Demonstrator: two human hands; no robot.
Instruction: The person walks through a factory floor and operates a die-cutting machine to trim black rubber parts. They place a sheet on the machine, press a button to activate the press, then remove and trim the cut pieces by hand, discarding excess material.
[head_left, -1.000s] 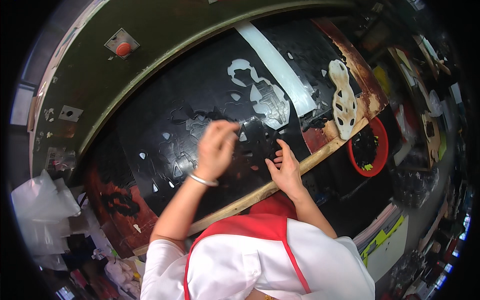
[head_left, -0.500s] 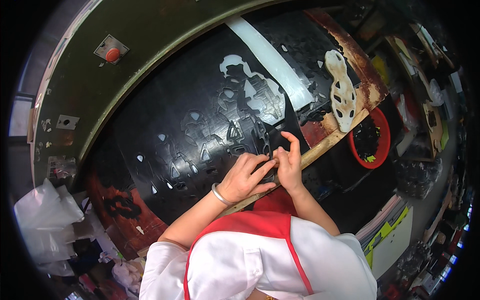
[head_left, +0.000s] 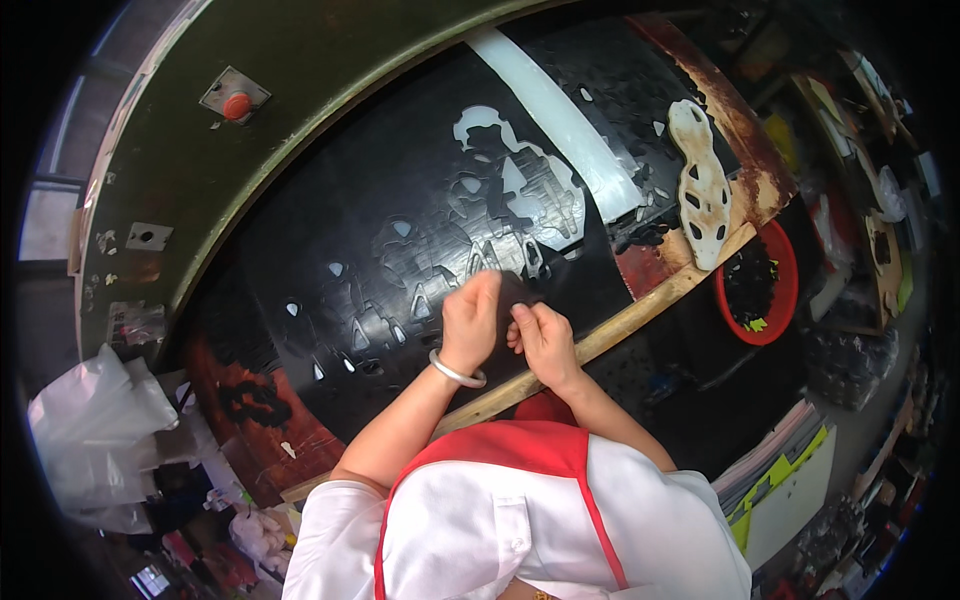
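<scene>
Clock centred on our two hands, 12 toward the top of the view. The thing between them is a dark, thin sheet piece [head_left: 514,288], at the centre, above the larger black sheet [head_left: 315,195]. We judge it light, pliable and rubbery, bending easily rather than breaking, though a narrow neck could tear; the glossy face may be a little slippery. Best hold, we think: pinch the edges between thumb and curled forefinger, both sides close together.

Look: blackish-brown, smooth; its outline merges with the sheet below, so its full shape we cannot tell. The sheet is shiny, scored with curved outlines, with small pale-filled openings toward 9 and 10 o'clock.

Left hand [head_left: 470,322], silver bangle [head_left: 457,372] at the wrist: fingers curled in, seemingly gripping the piece's left side. Right hand [head_left: 544,346]: fingers bent, thumb up, seemingly pinching its right side; exact contact hidden.

About us: white strip [head_left: 565,125] between 12 and 1; off-white perforated plate [head_left: 707,196] at 2; red bowl [head_left: 787,290] of black scraps near 3; wooden edging [head_left: 622,333] passing at 5; red push-button [head_left: 237,106] at 10.
</scene>
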